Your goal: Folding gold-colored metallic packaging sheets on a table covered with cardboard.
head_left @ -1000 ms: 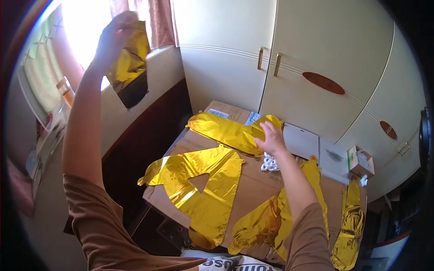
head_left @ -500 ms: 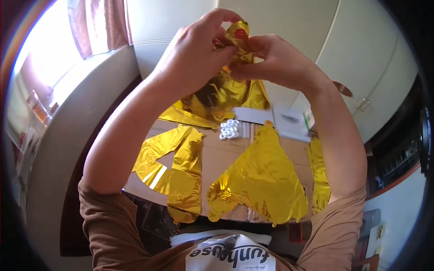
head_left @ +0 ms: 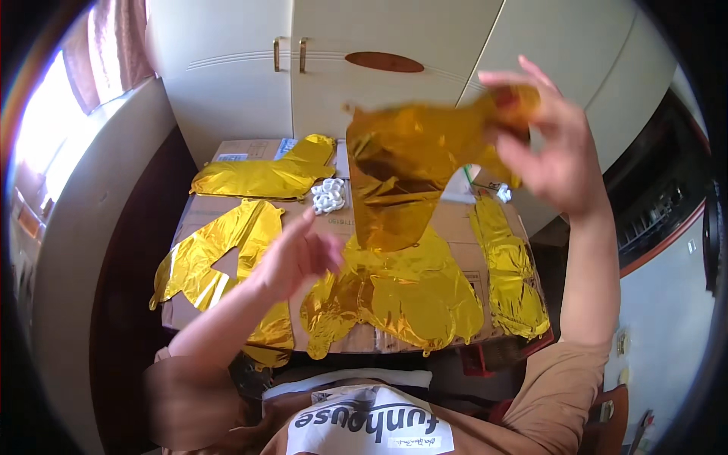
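Observation:
My right hand (head_left: 561,148), raised at the right, pinches one end of a flat gold foil balloon (head_left: 402,167). The balloon hangs out to the left above the table, slightly smeared by motion. My left hand (head_left: 299,258) holds nothing, its fingers apart, over the gap between two other foil balloons. Below the held one lies a wide gold foil balloon (head_left: 417,303). To the left rests an A-shaped foil balloon (head_left: 193,246) with a hole in it. Just beyond my left hand is a small heap of white rings or coils (head_left: 328,196).
A gold foil balloon (head_left: 250,178) lies at the far left of the cardboard-covered table (head_left: 174,311), and another foil balloon (head_left: 512,273) along its right edge. A small white item (head_left: 503,193) sits at the far right. Pale cupboards (head_left: 220,83) stand behind; a window is at the left.
My hands have come apart. The right hand has carried the foil balloon to the right and nearer, while the left has let go and dropped low over the table. The view has also shifted.

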Available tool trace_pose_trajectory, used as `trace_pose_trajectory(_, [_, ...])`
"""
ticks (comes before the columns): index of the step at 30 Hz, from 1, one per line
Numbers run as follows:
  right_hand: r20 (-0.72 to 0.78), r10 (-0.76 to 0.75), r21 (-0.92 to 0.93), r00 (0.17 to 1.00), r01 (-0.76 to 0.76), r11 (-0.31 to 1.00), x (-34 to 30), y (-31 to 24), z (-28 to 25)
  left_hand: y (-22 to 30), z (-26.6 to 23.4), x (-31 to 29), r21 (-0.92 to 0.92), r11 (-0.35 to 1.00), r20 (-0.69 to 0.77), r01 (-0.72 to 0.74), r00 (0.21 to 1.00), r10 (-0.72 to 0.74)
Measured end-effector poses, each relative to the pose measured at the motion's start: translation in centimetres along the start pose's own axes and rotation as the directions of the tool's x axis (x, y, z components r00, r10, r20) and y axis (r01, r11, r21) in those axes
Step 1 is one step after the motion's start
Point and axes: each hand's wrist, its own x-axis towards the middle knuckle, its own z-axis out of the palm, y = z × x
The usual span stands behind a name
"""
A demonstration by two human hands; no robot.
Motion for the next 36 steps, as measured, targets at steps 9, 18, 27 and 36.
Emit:
trace_pose_trajectory(9, [0.141,-0.199,0.222,0.970,0.165,0.961,-11.8,-12.6,-0.1,-5.8,3.6,8.5,-0.188,0.904,0.054,0.385,0.923,-0.382])
trace_pose_trajectory(18, [0.181,0.043,0.046,0.983,-0.052,0.998,-19.2,-12.1,2.9,-0.4,6.2,18.9,0.096,0.995,0.106,-0.029,0.994,0.019])
trace_pose_trajectory(27, [0.244,0.117,0.027,0.963,-0.127,0.991,-28.3,-13.1,15.8,-8.7,-1.5,22.0,0.874,0.470,-0.101,-0.122,0.901,0.422])
trace_pose_trajectory(36, [0.333,0.226,-0.041,0.915,-0.226,0.973,-28.7,-15.6,15.2,-10.3,-3.1,15.2,0.926,0.050,0.331,-0.375,0.867,0.372])
